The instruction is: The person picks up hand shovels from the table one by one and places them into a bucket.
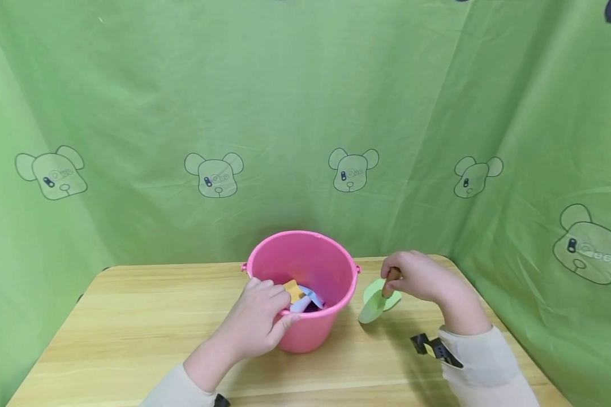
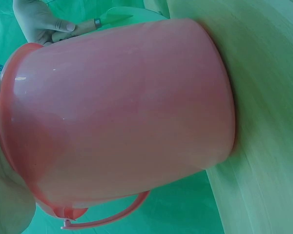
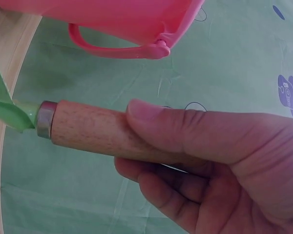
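A pink bucket (image 1: 308, 333) stands upright on the wooden table. My left hand (image 1: 257, 316) grips its near left rim, fingers over the edge and thumb along the outside. In the left wrist view the bucket (image 2: 127, 107) fills most of the picture. To the right of it, my right hand (image 1: 420, 277) holds a small green trowel (image 1: 373, 310) by its wooden handle (image 3: 93, 127), blade pointing down. Thumb and fingers wrap the handle in the right wrist view. Whether the blade's tip touches the table is unclear.
Inside the bucket lie yellow (image 1: 292, 291), light blue and purple pieces, partly hidden. A flat light green thing (image 1: 394, 299) is behind the trowel on the wooden table (image 1: 147, 322). Green cloth (image 1: 285, 113) with bear-head prints hangs close behind and on both sides.
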The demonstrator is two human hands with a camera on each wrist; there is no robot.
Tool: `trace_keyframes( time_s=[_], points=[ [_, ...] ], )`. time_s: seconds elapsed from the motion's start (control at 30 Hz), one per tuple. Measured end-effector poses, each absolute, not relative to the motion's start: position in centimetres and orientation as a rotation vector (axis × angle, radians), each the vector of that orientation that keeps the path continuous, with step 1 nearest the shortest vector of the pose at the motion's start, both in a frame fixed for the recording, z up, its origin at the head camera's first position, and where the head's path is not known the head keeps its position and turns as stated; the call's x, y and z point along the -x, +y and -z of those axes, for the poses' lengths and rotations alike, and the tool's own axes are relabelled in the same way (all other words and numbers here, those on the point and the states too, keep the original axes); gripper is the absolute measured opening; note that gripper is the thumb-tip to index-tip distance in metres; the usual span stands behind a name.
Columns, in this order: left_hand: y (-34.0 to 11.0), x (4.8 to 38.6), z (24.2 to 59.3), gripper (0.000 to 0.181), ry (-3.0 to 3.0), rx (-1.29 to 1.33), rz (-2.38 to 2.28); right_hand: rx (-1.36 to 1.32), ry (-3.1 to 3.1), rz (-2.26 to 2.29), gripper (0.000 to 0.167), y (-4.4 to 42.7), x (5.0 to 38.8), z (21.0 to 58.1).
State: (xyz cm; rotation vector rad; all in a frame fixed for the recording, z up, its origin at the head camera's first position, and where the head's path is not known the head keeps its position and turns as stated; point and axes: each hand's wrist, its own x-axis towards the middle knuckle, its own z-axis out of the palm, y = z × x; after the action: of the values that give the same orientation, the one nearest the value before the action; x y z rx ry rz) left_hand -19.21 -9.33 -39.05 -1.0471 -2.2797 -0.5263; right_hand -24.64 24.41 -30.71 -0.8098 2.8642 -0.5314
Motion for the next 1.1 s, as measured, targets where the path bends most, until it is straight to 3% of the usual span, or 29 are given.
trace_keyframes(
  time_s=[0.67, 1.1],
  points=[
    [-9.3, 19.4, 39.2, 0.033, -2.179, 1.078, 0.501, 0.927, 2.908, 0.473, 0.012, 24.4, 24.2, 29.7],
    [-9.3, 19.4, 39.2, 0.029, -2.184, 1.071, 0.497, 0.862, 2.872, 0.498, 0.010, 24.2, 23.7, 27.5]
  ],
)
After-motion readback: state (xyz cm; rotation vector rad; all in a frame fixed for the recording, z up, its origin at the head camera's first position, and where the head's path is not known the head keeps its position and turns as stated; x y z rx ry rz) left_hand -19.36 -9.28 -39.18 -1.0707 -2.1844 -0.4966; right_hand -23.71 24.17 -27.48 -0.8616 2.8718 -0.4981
